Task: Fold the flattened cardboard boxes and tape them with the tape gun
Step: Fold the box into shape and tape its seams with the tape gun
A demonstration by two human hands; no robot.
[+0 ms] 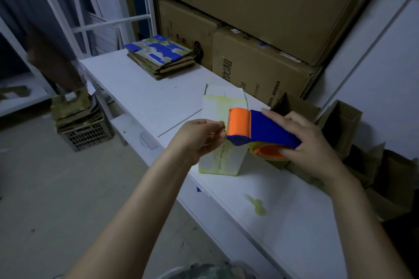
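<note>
right hand (317, 142): wrapped round the back of the tape gun (267, 128), thumb on top of the blue body, fingers curled underneath by the roll (269, 152)

left hand (199, 136): thumb and fingertips squeezed together right at the gun's front lip, just under the orange part. It's pinching the tape end (223, 131), though the strip is so thin you can barely see it

tape gun: held up in the air over the box (223, 99), not touching it, orange nose pointing left, orange-cored roll hanging under the blue part

box: white, folded up, sitting on the table (145, 95) straight below both hands. Yellowish tape runs along its top seam and down the near face

flat stack (161, 55): pile of flattened boxes at the far end of the table, well away from the hands; top one is patchy blue and yellow-green

smear (257, 205): yellow-green blotch on the tabletop, nearer the camera than the box

open boxes (340, 124): brown ones with flaps up, crowded along the right edge of the table, just beside the right hand

cartons (260, 68): big brown ones stacked behind the table, some print on them

crate (87, 135): on the floor left of the table, cardboard piled on top

rack (127, 21): white metal frame behind the table's far corner

lighting: pretty dim and bluish
</note>
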